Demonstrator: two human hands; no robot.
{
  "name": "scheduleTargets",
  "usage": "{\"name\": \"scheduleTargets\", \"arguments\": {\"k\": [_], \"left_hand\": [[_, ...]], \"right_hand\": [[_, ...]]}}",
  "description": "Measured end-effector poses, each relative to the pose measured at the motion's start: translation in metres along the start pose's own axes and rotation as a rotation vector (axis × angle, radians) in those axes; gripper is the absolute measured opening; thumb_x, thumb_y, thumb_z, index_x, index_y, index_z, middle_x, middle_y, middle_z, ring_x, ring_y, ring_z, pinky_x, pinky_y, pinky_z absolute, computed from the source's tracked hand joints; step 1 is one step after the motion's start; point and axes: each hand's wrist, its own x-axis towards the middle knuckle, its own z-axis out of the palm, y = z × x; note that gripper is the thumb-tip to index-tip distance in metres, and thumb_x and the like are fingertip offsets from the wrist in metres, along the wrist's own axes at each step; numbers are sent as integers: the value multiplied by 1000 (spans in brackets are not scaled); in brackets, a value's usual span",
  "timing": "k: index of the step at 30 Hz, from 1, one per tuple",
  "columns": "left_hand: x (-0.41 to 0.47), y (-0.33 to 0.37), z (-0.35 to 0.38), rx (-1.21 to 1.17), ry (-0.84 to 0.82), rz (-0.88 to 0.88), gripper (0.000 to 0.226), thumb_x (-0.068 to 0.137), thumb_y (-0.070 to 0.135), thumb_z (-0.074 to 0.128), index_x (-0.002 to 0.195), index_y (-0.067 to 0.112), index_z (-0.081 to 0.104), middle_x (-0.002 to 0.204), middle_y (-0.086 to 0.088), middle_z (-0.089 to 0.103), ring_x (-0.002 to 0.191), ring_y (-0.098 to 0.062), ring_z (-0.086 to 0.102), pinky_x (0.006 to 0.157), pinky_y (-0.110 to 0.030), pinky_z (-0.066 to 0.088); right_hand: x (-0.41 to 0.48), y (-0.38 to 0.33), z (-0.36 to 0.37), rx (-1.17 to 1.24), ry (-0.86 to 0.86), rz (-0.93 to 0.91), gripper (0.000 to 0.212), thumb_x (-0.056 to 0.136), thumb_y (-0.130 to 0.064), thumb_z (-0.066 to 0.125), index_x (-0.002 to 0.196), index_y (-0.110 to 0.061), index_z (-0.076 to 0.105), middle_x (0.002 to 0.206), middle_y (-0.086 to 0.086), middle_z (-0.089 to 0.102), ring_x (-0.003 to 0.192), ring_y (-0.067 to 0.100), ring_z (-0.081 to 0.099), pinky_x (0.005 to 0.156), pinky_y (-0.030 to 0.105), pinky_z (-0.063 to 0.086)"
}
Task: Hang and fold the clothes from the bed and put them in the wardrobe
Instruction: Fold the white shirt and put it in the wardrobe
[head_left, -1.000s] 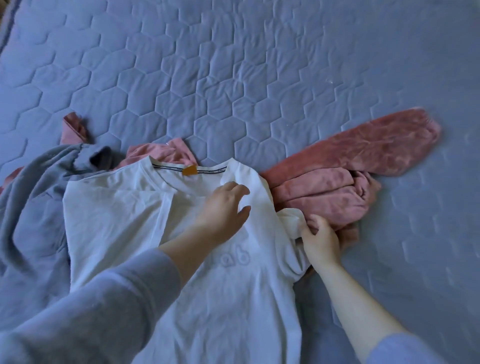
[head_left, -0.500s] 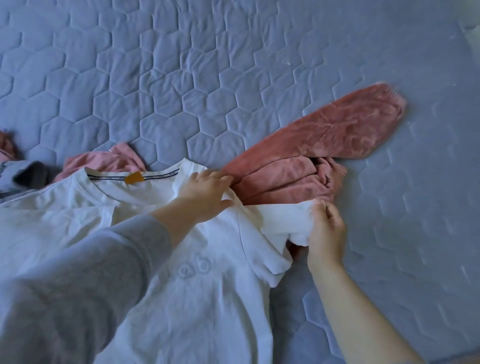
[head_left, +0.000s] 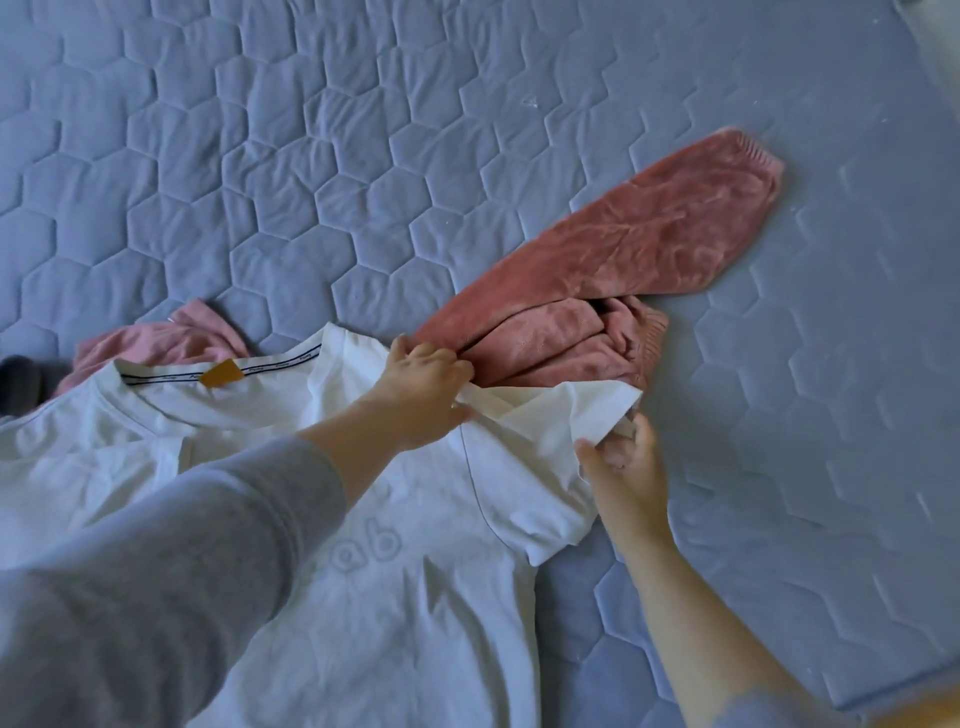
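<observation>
- Head view: the white T-shirt (head_left: 363, 597) is spread on the bed (head_left: 311, 156), its shoulder pinched in the grip of the left hand (head_left: 421, 395), seemingly as an anchor.
- The sleeve (head_left: 571, 410) hem is clamped in the grip of the right hand (head_left: 623, 467), apparently to be drawn flat for folding.

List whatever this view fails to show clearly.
1. White T-shirt hem: head view, cut off by the bottom edge.
2. Chest print: partly behind the grey sleeve.
3. Dark garment: cut by the left edge.
4. Fingertips of the right hand: tucked under the T-shirt sleeve.
</observation>
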Motion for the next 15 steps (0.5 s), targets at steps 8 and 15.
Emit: {"name": "scheduleTargets", "arguments": {"k": [8,15], "left_hand": [[20,9,-8,-153,281,-222,23,96,32,52,99,14,66,94,-6,66,85,-32,61,75,-33,32],[33,37,-12,17,207,-201,27,95,31,49,114,16,59,115,-9,60,107,-33,55,99,-41,32]], "right_hand": [[-14,21,-25,-370,-260,-2,17,87,-38,66,98,-27,60,80,-9,65,73,8,59,66,25,47],[-16,36,-41,-367,-200,26,27,94,-17,52,68,-12,44,53,-7,37,56,11,33,57,31,30]]}}
